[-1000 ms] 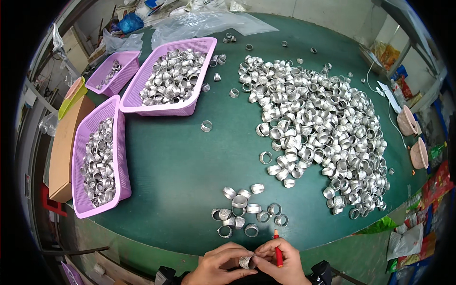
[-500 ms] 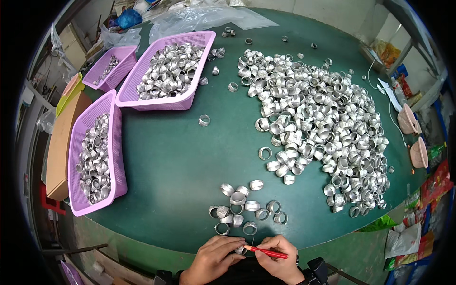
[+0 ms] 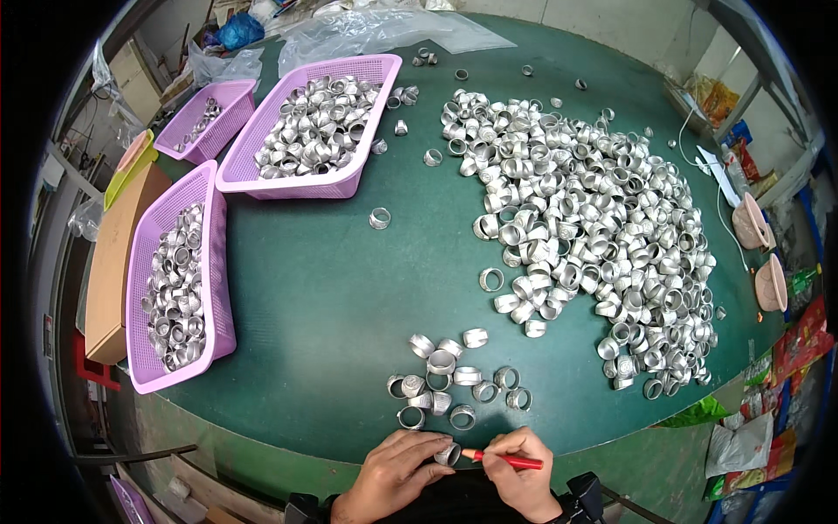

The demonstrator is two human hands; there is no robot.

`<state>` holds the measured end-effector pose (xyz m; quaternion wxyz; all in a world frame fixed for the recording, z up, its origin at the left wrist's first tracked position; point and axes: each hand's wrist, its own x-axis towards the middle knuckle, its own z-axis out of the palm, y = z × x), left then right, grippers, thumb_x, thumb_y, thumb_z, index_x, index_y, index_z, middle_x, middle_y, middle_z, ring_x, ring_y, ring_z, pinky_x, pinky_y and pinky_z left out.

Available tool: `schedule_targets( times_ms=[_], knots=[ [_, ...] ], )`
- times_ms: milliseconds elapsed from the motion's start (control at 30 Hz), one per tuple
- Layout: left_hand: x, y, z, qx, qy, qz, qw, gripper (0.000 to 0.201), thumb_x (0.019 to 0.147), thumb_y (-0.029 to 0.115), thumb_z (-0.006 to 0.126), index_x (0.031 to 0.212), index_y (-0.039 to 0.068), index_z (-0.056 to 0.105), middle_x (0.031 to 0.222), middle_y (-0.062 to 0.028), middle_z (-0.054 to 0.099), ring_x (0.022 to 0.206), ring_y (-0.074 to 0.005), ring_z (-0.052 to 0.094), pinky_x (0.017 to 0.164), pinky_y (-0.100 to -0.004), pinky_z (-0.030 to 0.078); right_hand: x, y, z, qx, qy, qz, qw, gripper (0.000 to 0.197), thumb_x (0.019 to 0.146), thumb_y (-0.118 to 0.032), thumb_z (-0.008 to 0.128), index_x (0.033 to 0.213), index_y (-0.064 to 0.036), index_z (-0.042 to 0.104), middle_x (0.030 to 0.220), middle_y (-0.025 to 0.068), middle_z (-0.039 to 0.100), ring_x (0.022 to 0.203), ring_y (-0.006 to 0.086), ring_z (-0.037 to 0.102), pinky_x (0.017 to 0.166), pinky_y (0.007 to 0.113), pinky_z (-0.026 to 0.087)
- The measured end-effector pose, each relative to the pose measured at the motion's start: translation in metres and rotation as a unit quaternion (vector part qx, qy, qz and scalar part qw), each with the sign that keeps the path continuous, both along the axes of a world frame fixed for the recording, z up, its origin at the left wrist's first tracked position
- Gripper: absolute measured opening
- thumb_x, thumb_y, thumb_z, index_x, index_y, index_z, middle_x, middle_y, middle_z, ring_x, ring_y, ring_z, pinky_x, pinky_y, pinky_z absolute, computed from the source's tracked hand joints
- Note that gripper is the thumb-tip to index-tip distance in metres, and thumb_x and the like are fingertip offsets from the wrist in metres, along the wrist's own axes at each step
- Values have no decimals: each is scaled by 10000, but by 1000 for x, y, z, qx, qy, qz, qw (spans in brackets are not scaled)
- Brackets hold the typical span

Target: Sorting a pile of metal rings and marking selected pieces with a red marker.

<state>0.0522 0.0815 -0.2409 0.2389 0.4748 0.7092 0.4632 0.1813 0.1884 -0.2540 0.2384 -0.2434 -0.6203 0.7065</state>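
Note:
Near the table's front edge, my left hand (image 3: 398,468) is closed around a silver metal ring (image 3: 449,453), its fingers on the outside of the band. My right hand (image 3: 521,472) grips a red pencil (image 3: 513,460) with a pale tapered tip. That tip points left at the ring, with a small gap between them. Just beyond my hands lies a loose cluster of similar rings (image 3: 468,376), some upright and some on their sides.
A large heap of rings (image 3: 594,218) covers the right of the green table (image 3: 305,306). Three purple baskets of rings stand at the left: a near one (image 3: 224,306), a large one (image 3: 349,185) and a small one (image 3: 229,120). Clear plastic sheeting (image 3: 384,39) lies at the back.
My right hand has drawn the pencil slightly right, so its tip has come away from the ring. The ring's round opening now shows more in my left hand.

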Motion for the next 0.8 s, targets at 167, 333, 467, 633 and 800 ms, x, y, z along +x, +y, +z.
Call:
schedule_targets(
  times_ms=[167,333,467,633,800],
  knots=[
    [13,-14,-11,81,-406,88,906,300,711,82,654,956,-27,520,913,-127,585,833,-176,566,749,-289,452,-5,-4,12,-2,-7,-3,1000,243,747,37,566,977,-6,502,796,64,557,692,91,512,647,213,429],
    [12,-23,-15,25,-450,68,890,304,757,120,619,978,-38,482,928,-124,566,849,-164,556,752,-284,466,-6,-5,21,21,-25,27,999,274,718,49,597,971,-11,510,828,67,570,740,100,546,668,218,455],
    [15,-20,-7,-15,-429,75,900,299,755,106,621,979,-42,490,920,-105,569,847,-159,556,732,-277,474,-7,-8,19,7,-72,4,997,245,710,41,611,935,-13,527,790,56,573,730,95,554,654,216,462],
    [19,-4,13,60,-257,97,960,324,644,59,690,930,-4,551,850,-106,561,774,-192,556,661,-284,458,-7,-8,16,-2,-67,6,998,189,741,25,588,922,-3,539,812,42,578,742,84,545,673,205,447],
    [18,-4,24,13,-96,113,989,363,590,8,702,932,18,582,825,-102,549,745,-218,548,639,-291,444,-1,-8,16,-75,-13,25,997,136,826,-13,488,953,28,517,905,65,568,826,101,533,736,216,426]
  ],
)
